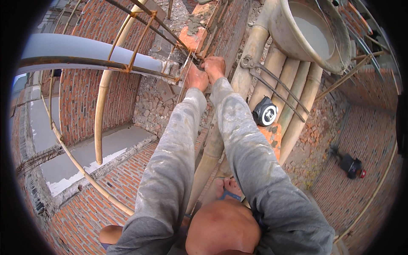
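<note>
My left hand [196, 78] and my right hand [213, 67] are close together, fingers curled, at the near end of a brick wall [222, 38]. What they hold, if anything, is hidden behind the knuckles. A thin taut string [205, 32] runs along the wall and passes beside my left hand. Rusty rebar [131, 63] tied with stirrups reaches to just left of that hand. Ahead of my hands, an orange brick [192, 39] with grey mortar [199, 21] lies on top of the wall.
Bamboo poles [293, 80] form a platform at right, bearing long-handled pincers [278, 87], a tape measure [266, 112], a brick [272, 136] and a large bucket [284, 32] of grey liquid. A pale pipe [93, 49] crosses at left. Far below right is another person [349, 165].
</note>
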A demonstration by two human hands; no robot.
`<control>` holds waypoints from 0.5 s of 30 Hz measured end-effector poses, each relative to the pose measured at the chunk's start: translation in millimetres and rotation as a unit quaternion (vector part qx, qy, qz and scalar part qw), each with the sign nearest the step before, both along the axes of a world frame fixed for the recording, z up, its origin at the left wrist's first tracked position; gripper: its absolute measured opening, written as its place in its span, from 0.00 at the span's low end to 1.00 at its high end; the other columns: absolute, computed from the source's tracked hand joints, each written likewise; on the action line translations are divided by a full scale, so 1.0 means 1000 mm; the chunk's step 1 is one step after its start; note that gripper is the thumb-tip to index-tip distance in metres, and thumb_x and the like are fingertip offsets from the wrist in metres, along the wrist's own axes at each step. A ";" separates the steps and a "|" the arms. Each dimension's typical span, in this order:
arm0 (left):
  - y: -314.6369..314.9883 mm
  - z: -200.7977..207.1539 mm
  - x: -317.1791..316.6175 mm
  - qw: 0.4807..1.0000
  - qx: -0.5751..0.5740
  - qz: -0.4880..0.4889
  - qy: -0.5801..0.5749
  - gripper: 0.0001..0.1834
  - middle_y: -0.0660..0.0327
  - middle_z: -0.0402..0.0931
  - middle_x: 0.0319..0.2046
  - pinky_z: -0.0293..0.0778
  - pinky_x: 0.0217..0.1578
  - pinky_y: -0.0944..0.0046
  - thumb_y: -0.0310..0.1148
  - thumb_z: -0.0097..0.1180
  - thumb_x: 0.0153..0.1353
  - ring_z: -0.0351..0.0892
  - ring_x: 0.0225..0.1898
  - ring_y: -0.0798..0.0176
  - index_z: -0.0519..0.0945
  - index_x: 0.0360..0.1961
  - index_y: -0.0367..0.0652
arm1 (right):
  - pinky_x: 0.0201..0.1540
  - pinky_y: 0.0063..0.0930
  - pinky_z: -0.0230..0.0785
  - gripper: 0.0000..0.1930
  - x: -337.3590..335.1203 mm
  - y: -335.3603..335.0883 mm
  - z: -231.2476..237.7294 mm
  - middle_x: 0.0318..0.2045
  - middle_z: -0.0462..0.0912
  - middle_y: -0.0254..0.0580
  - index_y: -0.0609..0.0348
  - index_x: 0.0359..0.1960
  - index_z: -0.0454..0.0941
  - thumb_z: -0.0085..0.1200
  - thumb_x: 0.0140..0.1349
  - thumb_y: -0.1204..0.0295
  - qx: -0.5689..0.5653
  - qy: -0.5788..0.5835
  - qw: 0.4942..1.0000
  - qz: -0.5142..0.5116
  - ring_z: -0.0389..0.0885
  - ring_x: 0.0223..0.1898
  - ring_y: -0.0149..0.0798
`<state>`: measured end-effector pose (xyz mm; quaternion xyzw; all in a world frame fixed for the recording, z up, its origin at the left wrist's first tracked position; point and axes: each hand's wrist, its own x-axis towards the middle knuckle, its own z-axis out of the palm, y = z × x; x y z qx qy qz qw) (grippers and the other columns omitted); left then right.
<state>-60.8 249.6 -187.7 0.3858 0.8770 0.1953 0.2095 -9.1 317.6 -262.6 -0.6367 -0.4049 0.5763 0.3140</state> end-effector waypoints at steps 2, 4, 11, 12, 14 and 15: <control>0.004 0.002 -0.001 0.999 -0.036 -0.004 -0.010 0.31 0.32 0.74 0.59 0.74 0.62 0.41 0.36 0.60 0.58 0.78 0.61 0.28 0.78 0.62 0.30 | 0.35 0.36 0.79 0.09 0.000 0.001 -0.004 0.28 0.91 0.49 0.69 0.34 0.91 0.58 0.57 0.81 -0.003 0.012 1.000 -0.003 0.88 0.30 0.40; 0.008 0.004 -0.002 0.998 -0.061 0.000 -0.006 0.33 0.34 0.73 0.61 0.75 0.62 0.42 0.38 0.61 0.58 0.78 0.61 0.29 0.78 0.64 0.33 | 0.33 0.37 0.78 0.09 -0.001 0.002 -0.008 0.28 0.90 0.50 0.70 0.35 0.90 0.57 0.58 0.81 -0.005 0.021 1.000 -0.012 0.87 0.29 0.40; 0.007 -0.014 -0.004 0.999 -0.030 0.024 0.003 0.28 0.35 0.75 0.61 0.75 0.62 0.45 0.36 0.62 0.59 0.80 0.62 0.32 0.84 0.61 0.40 | 0.30 0.37 0.76 0.09 -0.007 0.003 -0.023 0.25 0.89 0.48 0.70 0.33 0.89 0.55 0.58 0.82 -0.001 0.057 0.998 -0.027 0.86 0.27 0.40; 0.004 -0.020 -0.006 1.000 -0.005 0.015 0.017 0.26 0.34 0.78 0.60 0.76 0.62 0.45 0.35 0.62 0.59 0.81 0.61 0.33 0.86 0.59 0.39 | 0.30 0.38 0.76 0.09 -0.007 0.002 -0.024 0.25 0.89 0.48 0.70 0.32 0.89 0.55 0.58 0.82 0.005 0.054 0.998 -0.029 0.86 0.27 0.40; 0.003 -0.031 -0.012 1.000 0.031 0.004 0.004 0.22 0.36 0.83 0.53 0.77 0.58 0.47 0.32 0.60 0.58 0.84 0.56 0.35 0.88 0.54 0.38 | 0.37 0.42 0.76 0.09 -0.006 0.001 -0.025 0.30 0.89 0.54 0.69 0.32 0.89 0.56 0.57 0.79 0.008 0.049 0.999 -0.018 0.87 0.34 0.48; 0.002 -0.037 -0.014 0.999 0.050 0.000 0.002 0.20 0.36 0.86 0.49 0.78 0.57 0.48 0.30 0.59 0.58 0.86 0.53 0.36 0.90 0.51 0.37 | 0.45 0.46 0.77 0.10 -0.004 0.001 -0.024 0.35 0.89 0.60 0.68 0.33 0.89 0.57 0.55 0.76 0.004 0.048 0.999 -0.005 0.88 0.41 0.56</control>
